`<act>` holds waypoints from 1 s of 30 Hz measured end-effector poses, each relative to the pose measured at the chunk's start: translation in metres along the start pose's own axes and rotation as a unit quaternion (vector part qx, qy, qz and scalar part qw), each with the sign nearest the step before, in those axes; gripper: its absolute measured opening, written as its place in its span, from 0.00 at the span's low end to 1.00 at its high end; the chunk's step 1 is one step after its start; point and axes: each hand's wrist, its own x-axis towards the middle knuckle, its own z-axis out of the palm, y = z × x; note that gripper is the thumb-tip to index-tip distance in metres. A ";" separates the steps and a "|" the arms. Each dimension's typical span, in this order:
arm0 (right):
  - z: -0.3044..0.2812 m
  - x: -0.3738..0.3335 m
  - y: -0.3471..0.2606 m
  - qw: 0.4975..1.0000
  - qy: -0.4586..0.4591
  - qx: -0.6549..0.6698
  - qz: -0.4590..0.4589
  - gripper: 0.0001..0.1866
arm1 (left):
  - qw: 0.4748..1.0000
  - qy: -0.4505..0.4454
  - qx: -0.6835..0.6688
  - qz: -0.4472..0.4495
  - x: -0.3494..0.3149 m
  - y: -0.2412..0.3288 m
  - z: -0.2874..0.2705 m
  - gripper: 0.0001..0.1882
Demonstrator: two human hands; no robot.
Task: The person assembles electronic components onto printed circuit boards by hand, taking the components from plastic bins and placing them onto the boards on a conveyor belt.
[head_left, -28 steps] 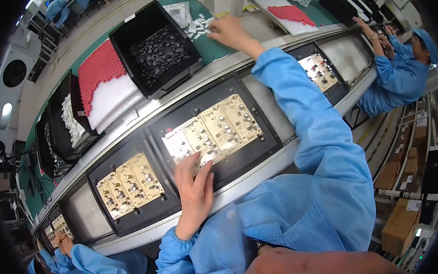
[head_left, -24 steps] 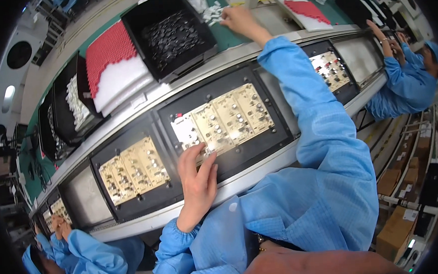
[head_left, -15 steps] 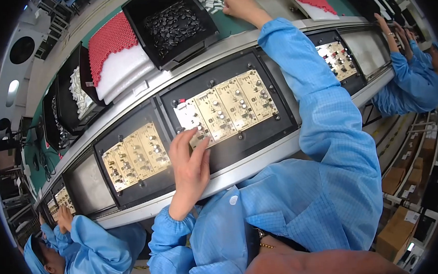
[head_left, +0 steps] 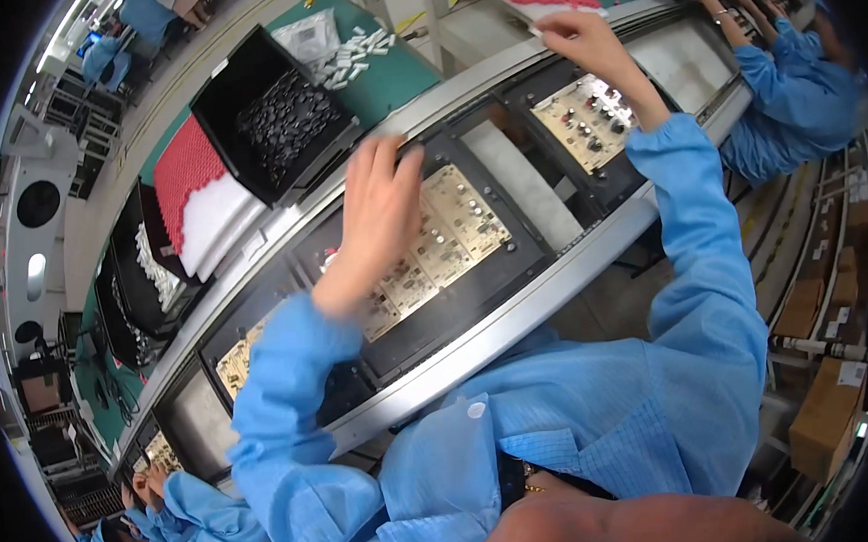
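My left hand point(head_left: 376, 210) reaches over the near tray of tan circuit boards point(head_left: 438, 256), hiding part of them. Its fingers point away from me, slightly apart and a little blurred, close to the black bin of small dark parts point(head_left: 286, 126). My right hand point(head_left: 595, 52) is raised above the far rail, by another board set point(head_left: 584, 128) in a black tray. Thumb and fingers come together there on a small white piece point(head_left: 536, 29), its shape hard to make out.
Loose white pieces point(head_left: 356, 57) and a clear bag point(head_left: 307, 35) lie on the green mat. Red foam point(head_left: 186, 172) over white sheets is left of the bin. A metal rail point(head_left: 497, 327) borders the line. Co-workers sit at left and right point(head_left: 791, 90).
My right hand has left the loose white pieces and moved right, above the rail. My left hand has risen from the boards toward the black bin. The view has shifted.
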 end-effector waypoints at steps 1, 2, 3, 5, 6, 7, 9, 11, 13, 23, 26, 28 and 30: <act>-0.012 -0.022 0.015 0.999 0.015 0.004 0.048 0.15 | 0.997 0.017 0.074 0.027 0.029 -0.008 0.019 0.17; -0.020 -0.037 0.024 0.995 0.030 0.008 0.095 0.16 | 0.987 0.036 0.148 0.051 0.056 -0.017 0.037 0.15; -0.033 -0.047 0.017 0.987 0.034 -0.039 0.155 0.15 | 0.984 0.050 0.167 0.035 0.078 -0.028 0.050 0.10; -0.041 -0.061 0.024 0.981 0.075 -0.065 0.169 0.14 | 0.968 0.029 0.238 -0.069 0.114 -0.076 0.094 0.04; -0.049 -0.065 0.029 0.982 0.062 -0.072 0.164 0.13 | 0.970 0.016 0.199 -0.138 0.122 -0.090 0.104 0.07; -0.054 -0.064 0.032 0.985 0.057 -0.131 0.098 0.12 | 0.960 0.046 0.222 -0.163 0.121 -0.118 0.116 0.07; -0.061 -0.074 0.046 0.985 0.055 -0.107 0.125 0.12 | 0.939 0.023 0.256 -0.228 0.124 -0.138 0.133 0.11; -0.071 -0.087 0.062 0.985 0.055 -0.135 0.093 0.11 | 0.931 0.012 0.260 -0.255 0.131 -0.133 0.137 0.09; -0.071 -0.090 0.075 0.986 0.034 -0.163 0.005 0.09 | 0.937 0.040 0.266 -0.223 0.131 -0.135 0.136 0.09; -0.039 -0.063 0.090 0.981 -0.057 -0.162 -0.088 0.04 | 0.913 0.062 0.312 -0.257 0.126 -0.155 0.140 0.06; -0.036 -0.067 0.091 0.969 -0.074 -0.223 -0.075 0.04 | 0.905 0.075 0.324 -0.266 0.127 -0.154 0.139 0.07; -0.035 -0.069 0.094 0.973 -0.078 -0.210 -0.050 0.04 | 0.904 0.075 0.322 -0.270 0.129 -0.153 0.138 0.07; -0.034 -0.070 0.095 0.973 -0.071 -0.212 -0.060 0.04 | 0.904 0.075 0.320 -0.274 0.129 -0.154 0.137 0.07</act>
